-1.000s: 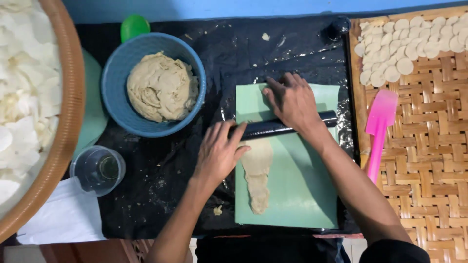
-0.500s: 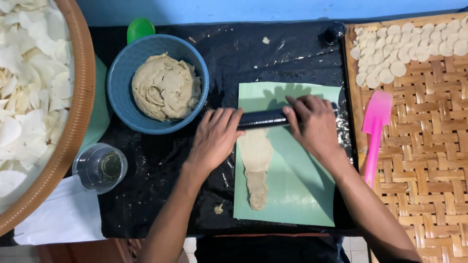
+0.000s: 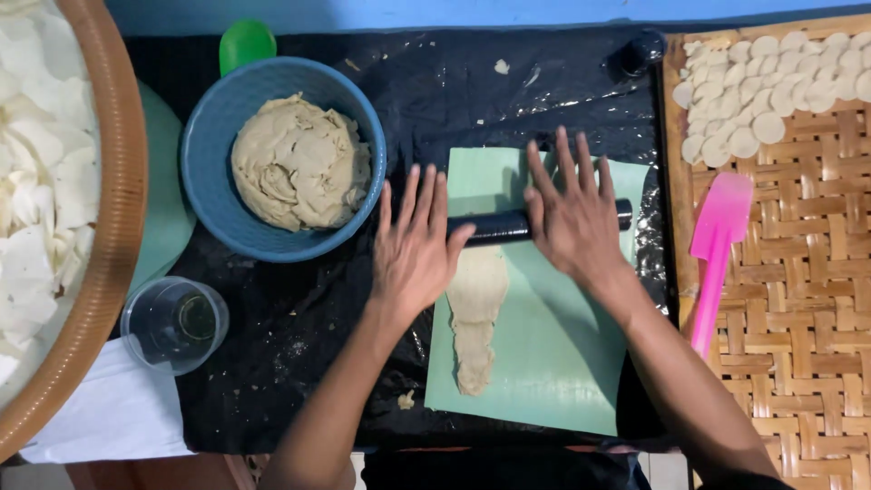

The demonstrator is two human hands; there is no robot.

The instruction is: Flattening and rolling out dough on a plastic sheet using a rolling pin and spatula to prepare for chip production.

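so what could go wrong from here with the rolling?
1. The dough strip is long and narrow. It could thin unevenly or tear under the dark rolling pin.
2. The pin sits near the far edge of the green mat. A longer stroke may carry dough onto the black plastic sheet.
3. Left hand and right hand press flat, without closing around the pin, so it could skew sideways.

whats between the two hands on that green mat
In the head view, the bare middle of the black rolling pin spans the gap between the left hand and right hand, with the flattened dough strip just below it.
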